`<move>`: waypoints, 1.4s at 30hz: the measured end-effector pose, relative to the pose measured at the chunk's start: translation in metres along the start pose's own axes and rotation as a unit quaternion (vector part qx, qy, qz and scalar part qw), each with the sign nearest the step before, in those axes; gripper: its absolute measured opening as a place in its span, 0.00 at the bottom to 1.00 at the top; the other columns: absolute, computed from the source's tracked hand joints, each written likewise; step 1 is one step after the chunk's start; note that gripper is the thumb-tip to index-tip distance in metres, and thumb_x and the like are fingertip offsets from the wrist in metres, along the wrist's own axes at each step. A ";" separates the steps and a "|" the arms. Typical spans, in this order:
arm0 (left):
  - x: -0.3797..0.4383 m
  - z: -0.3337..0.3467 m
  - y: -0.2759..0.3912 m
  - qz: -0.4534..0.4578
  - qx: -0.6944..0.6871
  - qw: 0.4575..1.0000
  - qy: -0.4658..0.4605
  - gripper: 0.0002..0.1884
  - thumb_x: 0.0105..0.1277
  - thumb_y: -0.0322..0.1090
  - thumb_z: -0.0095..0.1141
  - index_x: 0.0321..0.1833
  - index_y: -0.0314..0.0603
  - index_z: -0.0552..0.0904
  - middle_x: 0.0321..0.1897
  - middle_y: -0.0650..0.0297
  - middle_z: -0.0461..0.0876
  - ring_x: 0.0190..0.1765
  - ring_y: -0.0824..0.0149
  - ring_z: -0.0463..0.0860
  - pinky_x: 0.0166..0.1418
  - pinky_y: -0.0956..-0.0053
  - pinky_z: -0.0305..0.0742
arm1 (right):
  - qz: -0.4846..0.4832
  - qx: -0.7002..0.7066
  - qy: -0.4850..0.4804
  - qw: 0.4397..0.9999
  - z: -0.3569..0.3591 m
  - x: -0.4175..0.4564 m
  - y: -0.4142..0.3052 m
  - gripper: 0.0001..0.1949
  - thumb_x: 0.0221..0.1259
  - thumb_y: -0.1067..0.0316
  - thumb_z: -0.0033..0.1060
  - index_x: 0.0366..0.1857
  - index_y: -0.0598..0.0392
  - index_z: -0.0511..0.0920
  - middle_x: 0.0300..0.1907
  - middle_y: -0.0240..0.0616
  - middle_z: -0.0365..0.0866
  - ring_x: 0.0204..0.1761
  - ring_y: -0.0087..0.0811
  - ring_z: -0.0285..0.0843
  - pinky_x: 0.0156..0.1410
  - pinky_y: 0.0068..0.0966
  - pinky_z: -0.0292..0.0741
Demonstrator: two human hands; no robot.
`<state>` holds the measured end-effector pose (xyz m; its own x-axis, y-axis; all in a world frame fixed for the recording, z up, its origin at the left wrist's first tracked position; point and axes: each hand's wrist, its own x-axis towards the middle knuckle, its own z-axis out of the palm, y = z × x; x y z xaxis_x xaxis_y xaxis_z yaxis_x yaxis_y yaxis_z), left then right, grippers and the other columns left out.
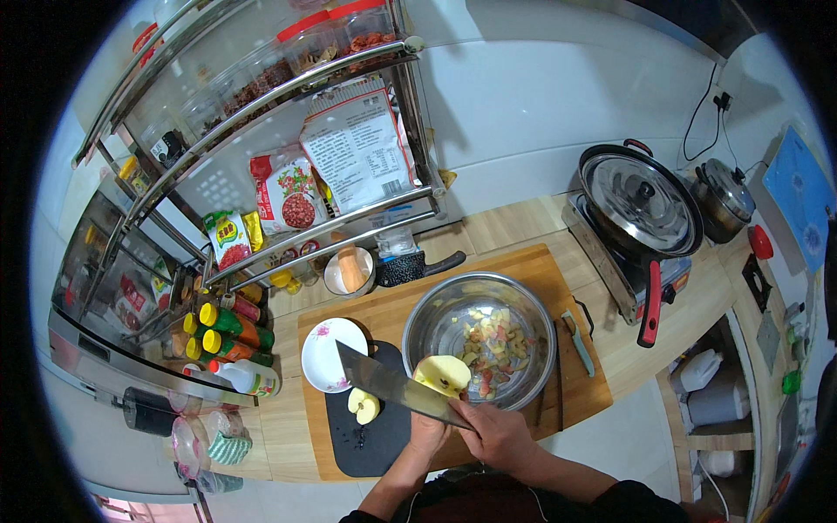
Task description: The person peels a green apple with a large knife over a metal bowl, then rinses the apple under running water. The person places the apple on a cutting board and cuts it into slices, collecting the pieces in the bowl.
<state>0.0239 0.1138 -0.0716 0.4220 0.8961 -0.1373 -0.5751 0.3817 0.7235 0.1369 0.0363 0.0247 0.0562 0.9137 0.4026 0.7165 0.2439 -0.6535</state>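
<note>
My right hand [497,435] grips a wide-bladed kitchen knife [386,386], its blade slanting up to the left across my left hand. My left hand [428,431] is partly hidden behind the blade and appears to hold a peeled apple half [444,374], cut face up with the core showing. Under and beyond it stands a steel bowl [418,314] with diced fruit pieces [494,346] inside. To the left, another peeled apple half [363,406] lies on a black cutting board [386,444], near some small dark bits [359,438]. A floral white plate [330,350] overlaps that board.
Beneath everything lies a wooden board [523,261]. A small knife with a pale handle [579,346] and dark chopsticks [560,386] rest right of the bowl. A lidded wok [637,202] sits on a portable stove [605,274]. Bottles [229,327] and a metal rack [314,72] stand left.
</note>
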 end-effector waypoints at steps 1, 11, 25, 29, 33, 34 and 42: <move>-0.001 0.001 0.001 0.005 0.022 1.000 -0.009 0.23 0.63 0.44 0.51 0.57 0.41 0.66 0.46 0.58 0.73 0.45 0.62 0.75 0.46 0.70 0.72 | -0.008 -0.003 0.004 1.000 0.000 0.001 -0.001 0.21 0.49 0.70 0.59 0.51 0.57 0.72 0.23 0.38 0.73 0.23 0.35 0.74 0.27 0.29 0.72; -0.007 -0.022 -0.003 0.012 0.122 0.990 -0.066 0.21 0.65 0.48 0.43 0.55 0.40 0.68 0.44 0.56 0.75 0.43 0.63 0.76 0.49 0.68 0.72 | -0.048 -0.063 0.008 0.997 0.009 -0.001 -0.009 0.23 0.47 0.69 0.62 0.52 0.56 0.72 0.20 0.31 0.68 0.21 0.28 0.71 0.25 0.24 0.70; -0.008 0.011 0.028 0.073 0.113 0.991 -0.020 0.26 0.61 0.34 0.54 0.60 0.43 0.59 0.46 0.58 0.72 0.45 0.65 0.76 0.46 0.71 0.75 | 0.008 -0.055 0.010 0.998 0.016 0.007 -0.025 0.22 0.49 0.69 0.60 0.52 0.59 0.71 0.22 0.34 0.72 0.23 0.29 0.75 0.27 0.24 0.72; -0.001 0.019 0.042 0.233 0.407 0.883 -0.031 0.26 0.59 0.35 0.57 0.57 0.43 0.61 0.45 0.58 0.72 0.41 0.66 0.78 0.43 0.74 0.77 | 0.012 -0.030 0.008 0.999 0.015 0.010 -0.027 0.23 0.49 0.70 0.60 0.53 0.60 0.70 0.22 0.36 0.73 0.22 0.30 0.75 0.26 0.25 0.72; 0.002 0.033 0.053 0.058 0.102 0.993 -0.029 0.23 0.58 0.35 0.59 0.52 0.42 0.63 0.44 0.58 0.73 0.41 0.67 0.78 0.37 0.77 0.78 | -0.005 0.001 0.020 1.000 0.014 0.010 -0.024 0.23 0.49 0.70 0.60 0.53 0.60 0.70 0.21 0.36 0.73 0.22 0.31 0.75 0.26 0.25 0.72; 0.005 0.027 0.053 0.047 0.104 0.992 -0.051 0.22 0.58 0.35 0.59 0.51 0.43 0.64 0.44 0.59 0.73 0.41 0.68 0.78 0.36 0.77 0.78 | -0.001 0.006 0.024 1.000 0.013 0.010 -0.025 0.23 0.49 0.70 0.60 0.53 0.60 0.70 0.22 0.36 0.73 0.22 0.31 0.75 0.26 0.25 0.72; -0.009 0.041 0.053 0.053 0.077 0.995 0.013 0.27 0.57 0.35 0.59 0.56 0.47 0.60 0.45 0.61 0.71 0.43 0.68 0.76 0.40 0.76 0.77 | 0.021 -0.013 0.006 1.000 0.013 0.014 -0.031 0.23 0.49 0.70 0.60 0.52 0.61 0.71 0.23 0.37 0.74 0.23 0.31 0.76 0.27 0.25 0.73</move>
<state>0.0189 0.1169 -0.0046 0.3444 0.9362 -0.0703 -0.5003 0.2463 0.8301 0.1068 0.0459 0.0420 0.0960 0.9189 0.3827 0.7315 0.1956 -0.6532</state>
